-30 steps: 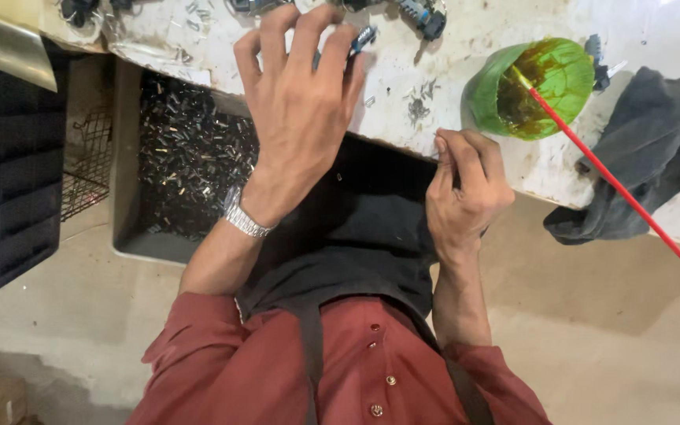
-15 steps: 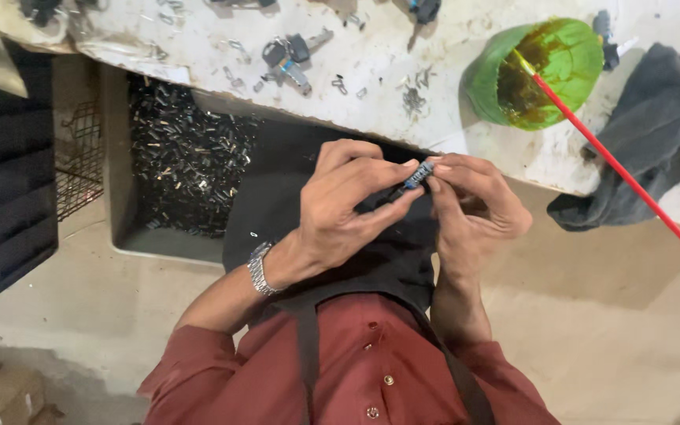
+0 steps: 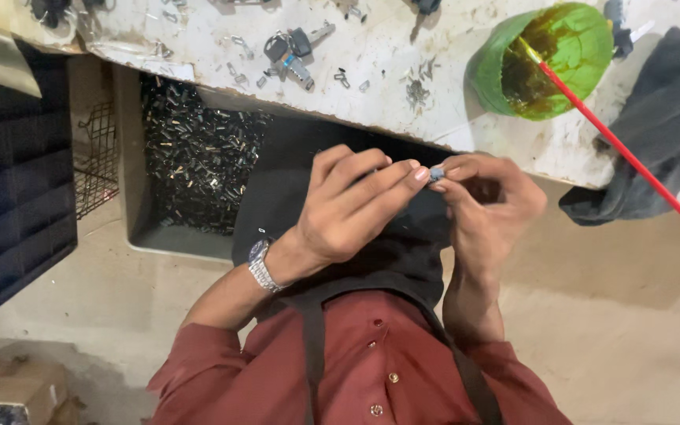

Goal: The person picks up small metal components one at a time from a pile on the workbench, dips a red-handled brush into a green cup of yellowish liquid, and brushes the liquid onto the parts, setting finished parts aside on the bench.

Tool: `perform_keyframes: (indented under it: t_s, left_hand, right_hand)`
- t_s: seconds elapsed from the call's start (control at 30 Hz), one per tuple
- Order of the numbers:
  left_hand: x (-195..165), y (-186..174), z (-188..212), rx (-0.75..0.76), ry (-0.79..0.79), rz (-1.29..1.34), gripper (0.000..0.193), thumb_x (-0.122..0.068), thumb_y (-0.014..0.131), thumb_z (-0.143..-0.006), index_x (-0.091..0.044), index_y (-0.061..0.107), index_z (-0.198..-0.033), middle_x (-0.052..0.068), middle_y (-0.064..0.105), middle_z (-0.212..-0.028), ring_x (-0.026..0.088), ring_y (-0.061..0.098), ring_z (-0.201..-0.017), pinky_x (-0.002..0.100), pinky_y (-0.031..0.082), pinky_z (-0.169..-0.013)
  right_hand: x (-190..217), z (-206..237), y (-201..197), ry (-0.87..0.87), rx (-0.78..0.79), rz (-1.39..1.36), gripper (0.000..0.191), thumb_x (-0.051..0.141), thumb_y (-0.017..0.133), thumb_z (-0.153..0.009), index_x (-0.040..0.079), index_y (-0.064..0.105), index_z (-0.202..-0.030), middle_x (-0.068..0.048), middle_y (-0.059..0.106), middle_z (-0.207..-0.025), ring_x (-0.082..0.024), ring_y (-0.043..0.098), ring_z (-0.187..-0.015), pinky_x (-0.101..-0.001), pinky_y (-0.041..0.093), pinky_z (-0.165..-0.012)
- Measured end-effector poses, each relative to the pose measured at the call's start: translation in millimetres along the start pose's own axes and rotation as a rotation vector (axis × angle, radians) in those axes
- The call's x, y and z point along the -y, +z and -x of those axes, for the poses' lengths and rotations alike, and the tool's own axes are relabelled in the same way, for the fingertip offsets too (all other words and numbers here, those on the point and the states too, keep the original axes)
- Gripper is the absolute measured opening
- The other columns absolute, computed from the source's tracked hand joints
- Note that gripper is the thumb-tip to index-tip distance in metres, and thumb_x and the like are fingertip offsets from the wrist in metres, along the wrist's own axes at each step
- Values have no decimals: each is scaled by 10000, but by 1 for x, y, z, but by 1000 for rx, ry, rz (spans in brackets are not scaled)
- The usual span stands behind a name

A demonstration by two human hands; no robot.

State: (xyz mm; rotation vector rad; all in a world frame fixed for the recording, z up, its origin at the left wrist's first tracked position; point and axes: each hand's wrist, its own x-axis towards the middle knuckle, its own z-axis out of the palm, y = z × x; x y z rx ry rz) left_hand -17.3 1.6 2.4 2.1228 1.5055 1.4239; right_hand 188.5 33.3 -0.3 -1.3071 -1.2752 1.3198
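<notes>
In the middle of the frame, the left hand [image 3: 348,208] and the right hand [image 3: 485,201] are meeting above the dark apron [image 3: 340,228]. Both are pinching one small bluish-grey part [image 3: 437,173] between the fingertips; the left grip is closing on it from the left and the right grip is holding its other end. The part is too small to tell its exact shape.

To do this step well, I think the right hand should be keeping the part steady while the left fingers are doing the fine turning or pressing, close over the lap so a slip falls on the apron. In the upper part, the table [image 3: 403,47] is carrying loose metal pieces [image 3: 297,51] and a green bowl [image 3: 548,59] with a red stick [image 3: 623,149].
</notes>
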Motion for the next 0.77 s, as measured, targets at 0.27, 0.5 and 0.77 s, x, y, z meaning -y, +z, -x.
perform_keyframes:
  t_s: [0.27, 0.5, 0.77]
  left_hand:
    - [4, 10, -3, -12, -240, 117, 350, -143, 925, -861, -114, 747, -1161, -31, 731, -1021, 190, 620, -953, 362, 417, -928]
    - [0, 3, -12, -59, -280, 11, 352, -162, 940, -841, -119, 755, -1138, -43, 718, -975, 191, 607, -948, 356, 385, -928]
    - [1, 0, -12, -38, -287, 5, 357, -189, 940, -854, -116, 758, -1152, -47, 714, -956, 181, 594, -944, 360, 350, -920]
  right_hand:
    - [5, -25, -31, -305, -419, -163, 302, 290, 635, -1080, 56, 569, -1259, -137, 677, -896, -106, 449, -500, -213, 323, -387]
    - [-6, 2, -52, -231, -449, -402, 306, 290, 583, -1137, -16, 575, -1116, -157, 643, -871, -152, 407, -453, -265, 308, -407]
    - [-39, 29, -64, -66, -314, -520, 268, 275, 575, -1114, 10, 569, -1079, -176, 670, -885, -158, 393, -433, -252, 315, -400]
